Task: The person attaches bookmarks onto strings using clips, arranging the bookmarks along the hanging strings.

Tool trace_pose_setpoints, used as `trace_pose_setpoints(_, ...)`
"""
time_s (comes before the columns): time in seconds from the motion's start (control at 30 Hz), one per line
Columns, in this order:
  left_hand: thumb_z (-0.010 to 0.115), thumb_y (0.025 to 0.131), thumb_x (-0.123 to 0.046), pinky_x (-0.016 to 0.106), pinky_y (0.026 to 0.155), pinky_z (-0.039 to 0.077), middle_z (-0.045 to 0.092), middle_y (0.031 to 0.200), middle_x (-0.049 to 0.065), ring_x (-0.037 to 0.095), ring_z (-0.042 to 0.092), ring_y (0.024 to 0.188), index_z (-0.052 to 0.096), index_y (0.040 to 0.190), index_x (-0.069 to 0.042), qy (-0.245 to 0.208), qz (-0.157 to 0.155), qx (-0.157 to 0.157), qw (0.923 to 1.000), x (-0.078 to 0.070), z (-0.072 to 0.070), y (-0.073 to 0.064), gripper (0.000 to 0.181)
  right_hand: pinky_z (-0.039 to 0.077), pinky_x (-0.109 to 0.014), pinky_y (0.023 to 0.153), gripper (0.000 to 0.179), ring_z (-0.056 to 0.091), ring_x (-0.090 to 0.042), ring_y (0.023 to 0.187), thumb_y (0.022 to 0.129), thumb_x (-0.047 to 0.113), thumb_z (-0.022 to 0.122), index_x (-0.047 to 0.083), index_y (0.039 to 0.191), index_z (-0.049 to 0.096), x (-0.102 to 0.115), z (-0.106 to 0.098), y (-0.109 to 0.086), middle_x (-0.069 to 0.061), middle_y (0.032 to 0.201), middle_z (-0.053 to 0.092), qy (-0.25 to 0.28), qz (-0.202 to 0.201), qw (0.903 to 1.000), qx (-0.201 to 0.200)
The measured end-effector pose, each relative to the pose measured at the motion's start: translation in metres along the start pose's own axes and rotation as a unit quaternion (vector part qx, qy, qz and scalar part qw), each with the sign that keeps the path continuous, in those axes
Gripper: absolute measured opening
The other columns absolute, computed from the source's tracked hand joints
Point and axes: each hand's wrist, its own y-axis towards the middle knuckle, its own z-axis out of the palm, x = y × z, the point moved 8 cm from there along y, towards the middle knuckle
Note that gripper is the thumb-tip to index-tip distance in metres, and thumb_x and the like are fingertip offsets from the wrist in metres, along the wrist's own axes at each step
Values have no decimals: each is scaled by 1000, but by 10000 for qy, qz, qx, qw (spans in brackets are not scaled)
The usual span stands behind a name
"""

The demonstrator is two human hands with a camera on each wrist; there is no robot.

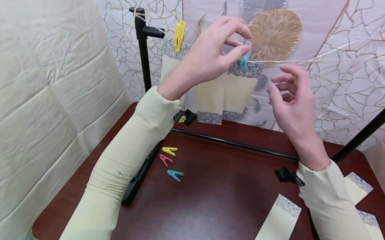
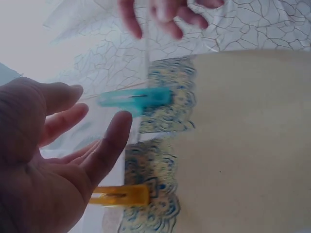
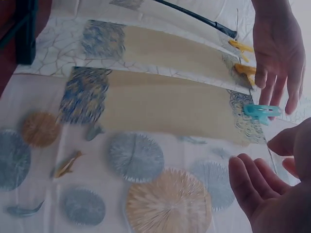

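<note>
A light-blue clothespin point(image 1: 244, 63) clips a cream paper strip with patterned ends point(image 1: 241, 90) to a thin string point(image 1: 320, 61). My left hand point(image 1: 211, 52) is right at this clothespin; in the left wrist view, its thumb and fingers are spread apart beside the blue clothespin point(image 2: 141, 97), not pinching it. To the right of the strip, my right hand point(image 1: 293, 104) hovers just below the string, fingers loosely bent and holding nothing. A yellow clothespin point(image 1: 178, 37) stands further left on the string over another strip, partly hidden behind my left hand.
Black posts point(image 1: 144, 54) and a low crossbar point(image 1: 233, 143) form a frame on the dark red table point(image 1: 207, 221). Loose yellow point(image 1: 169, 150), red point(image 1: 165, 160) and blue point(image 1: 174, 174) clothespins lie at left. Patterned strips point(image 1: 275, 234) lie at right, some under my right sleeve.
</note>
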Motion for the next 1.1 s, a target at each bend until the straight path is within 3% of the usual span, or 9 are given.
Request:
trace_pose_setpoints(0.3,59,98,-17,17,78,52,57,124,6,7,67,104,62,117,-7,-64,427,-202,9989,2,-6,-23,21,45,-8,66,40,59,7,85,91,7,64,4,129,54,-30,-18,-38,20,99,60,-747,358,9950,553)
trace_pose_setpoints(0.47,60,98,-16,20,73,50,62,116,7,7,67,95,63,114,-5,-259,461,-318,9981,10,-10,-41,20,46,-8,65,40,59,9,82,91,8,64,5,130,54,-50,-28,-59,9,101,61,-899,658,9909,758)
trace_pose_setpoints(0.57,61,97,-15,23,71,50,64,111,8,10,66,88,63,113,-3,-394,463,-344,9976,17,-10,-53,20,46,-7,65,39,58,11,81,92,9,65,6,129,54,-62,-32,-71,11,102,61,-1057,741,9868,973)
trace_pose_setpoints(0.73,62,96,-12,27,71,54,67,107,11,15,68,84,64,113,0,-291,690,-116,9971,32,0,-75,21,41,-4,69,38,52,17,86,92,12,66,6,129,55,-81,-38,-90,0,106,66,-1445,891,9770,1289)
trace_pose_setpoints(0.87,62,96,-13,29,72,55,66,106,9,15,67,86,63,114,0,-274,560,47,9980,46,9,-90,22,40,-6,69,38,47,20,87,94,14,64,5,130,53,-94,-39,-104,-16,109,66,-1678,948,9689,1554)
trace_pose_setpoints(1.1,64,96,-18,29,77,56,67,107,6,13,67,91,62,116,-2,-376,156,326,9986,69,25,-116,26,44,-10,69,39,44,25,87,93,14,67,5,128,53,-114,-42,-127,-17,109,66,-1959,857,9570,1960)
